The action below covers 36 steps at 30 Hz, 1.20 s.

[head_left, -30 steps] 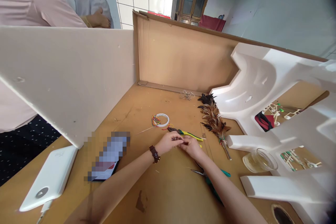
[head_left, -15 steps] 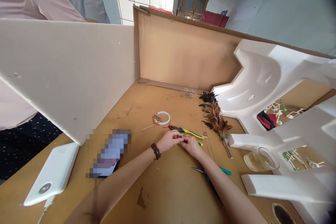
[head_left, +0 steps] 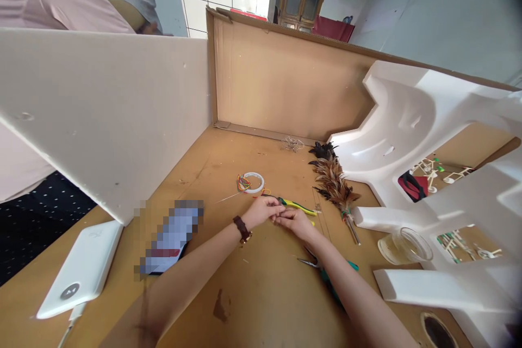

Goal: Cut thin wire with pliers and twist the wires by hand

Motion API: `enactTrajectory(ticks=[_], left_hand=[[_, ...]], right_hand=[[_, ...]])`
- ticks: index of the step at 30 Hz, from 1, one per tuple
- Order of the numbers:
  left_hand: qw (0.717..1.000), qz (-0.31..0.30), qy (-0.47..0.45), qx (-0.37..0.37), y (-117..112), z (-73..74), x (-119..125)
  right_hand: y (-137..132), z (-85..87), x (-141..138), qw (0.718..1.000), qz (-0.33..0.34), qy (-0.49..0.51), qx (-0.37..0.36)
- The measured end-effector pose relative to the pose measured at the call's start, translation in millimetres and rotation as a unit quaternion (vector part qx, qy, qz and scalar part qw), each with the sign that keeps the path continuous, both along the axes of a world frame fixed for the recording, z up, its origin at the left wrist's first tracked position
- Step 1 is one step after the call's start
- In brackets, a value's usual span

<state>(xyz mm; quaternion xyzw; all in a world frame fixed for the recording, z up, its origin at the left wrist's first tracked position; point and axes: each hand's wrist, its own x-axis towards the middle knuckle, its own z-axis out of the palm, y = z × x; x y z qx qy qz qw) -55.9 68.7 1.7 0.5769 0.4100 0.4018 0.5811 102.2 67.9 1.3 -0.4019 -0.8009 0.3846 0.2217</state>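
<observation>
My left hand, with a brown wristwatch on its wrist, and my right hand meet fingertip to fingertip on the cardboard table. Both pinch something small between them that I cannot make out. Yellow-and-green pliers lie just behind my fingers. A roll of clear tape with coloured wires sits farther back. Green-handled scissors lie partly under my right forearm. A feather bundle lies to the right.
A white foam board stands at the left and a cardboard wall at the back. White foam packing fills the right, with a glass dish beside it. A white power bank and a phone lie left. A person in pink sits beyond the foam board.
My two hands shifted slightly back toward the pliers while staying pinched together. The person behind the foam board moved their arm.
</observation>
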Motion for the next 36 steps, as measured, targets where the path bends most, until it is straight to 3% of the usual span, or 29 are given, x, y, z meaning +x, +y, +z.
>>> enactTrajectory(ticks=[3,6,9,13,16,20,24,28,32,36], left_hand=[[0.996,-0.039,-0.055,-0.062,-3,14.9,-6],[0.983,-0.078,-0.123,-0.116,-9,29.6,-9],[0.979,-0.077,-0.145,-0.122,-12,35.6,-7],[0.98,-0.035,-0.152,-0.122,-10,27.9,-1],[0.98,0.002,-0.148,-0.136,-11,16.7,1],[0.979,-0.001,-0.097,-0.177,-18,4.0,-6],[0.984,-0.04,-0.04,-0.168,-25,-4.7,-17],[0.986,-0.039,-0.014,-0.164,-29,-12.5,-15],[0.984,-0.058,0.015,-0.168,-36,-18.7,-7],[0.984,-0.07,0.026,-0.16,-42,-20.5,-7]], right_hand=[[-3,17.9,3,0.992,0.029,0.037,-0.121],[-9,32.7,4,0.963,0.029,0.104,-0.248],[-14,36.8,2,0.956,0.021,0.124,-0.266],[-14,30.5,2,0.975,0.037,0.087,-0.2],[-3,28.8,10,0.993,0.026,-0.098,-0.062],[27,34.0,29,0.955,-0.037,-0.287,0.059],[56,33.7,34,0.911,-0.104,-0.383,0.113],[67,26.8,21,0.876,-0.124,-0.445,0.142],[70,26.4,13,0.864,-0.115,-0.469,0.144],[75,39.1,28,0.863,-0.119,-0.472,0.136]])
